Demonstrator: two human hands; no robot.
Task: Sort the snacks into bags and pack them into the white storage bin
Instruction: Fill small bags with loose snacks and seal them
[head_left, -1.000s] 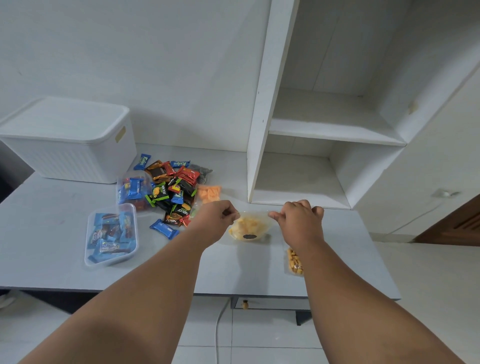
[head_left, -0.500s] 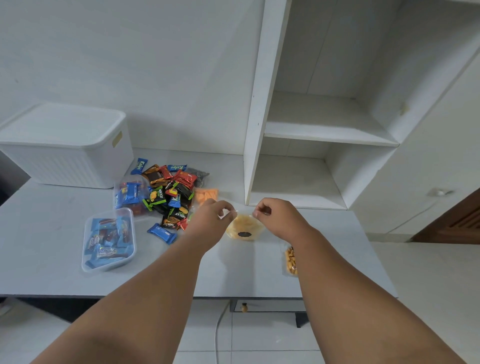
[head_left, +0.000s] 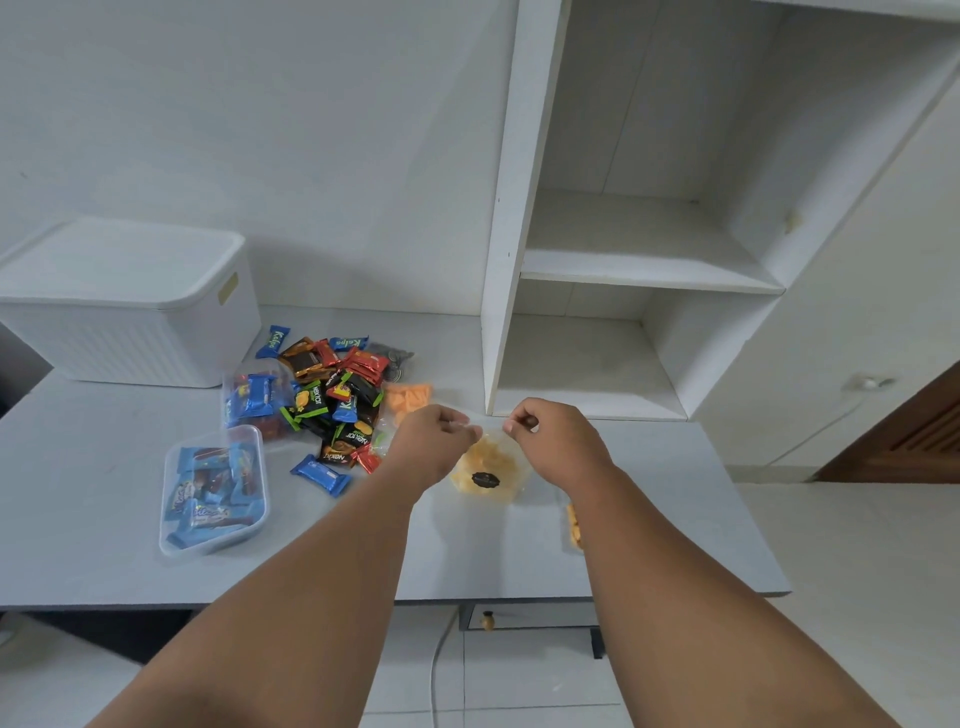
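Head view. My left hand (head_left: 434, 441) and right hand (head_left: 553, 441) were over the near middle of the grey table (head_left: 104, 545). Each had its fingers curled and its thumb against the forefinger, pinching the top edge of a clear bag (head_left: 488, 467). The left hand held the bag's 10 o'clock corner and the right hand its 2 o'clock corner. The bag hung between them, holding pale yellow snacks and bearing a dark oval label. I could not tell whether its bottom touched the tabletop.

Taken from the clear bag:
- A heap of wrapped snacks (head_left: 337, 389) in blue, black, red and brown lay near at 10 o'clock.
- The white storage bin (head_left: 124, 312), lid on, stood well beyond the heap in the same direction, against the wall.
- A second bag (head_left: 254, 400) with blue packets sat at the heap's left edge.
- A clear tub (head_left: 213, 488) of blue packets lay at 9 o'clock.
- Loose orange pieces (head_left: 410, 397) lay at 11 o'clock, just beyond my left hand.
- A small orange pack (head_left: 573, 525) showed at 4 o'clock, partly hidden by my right forearm.
- The white shelf unit (head_left: 597, 364) stood at 1 o'clock.
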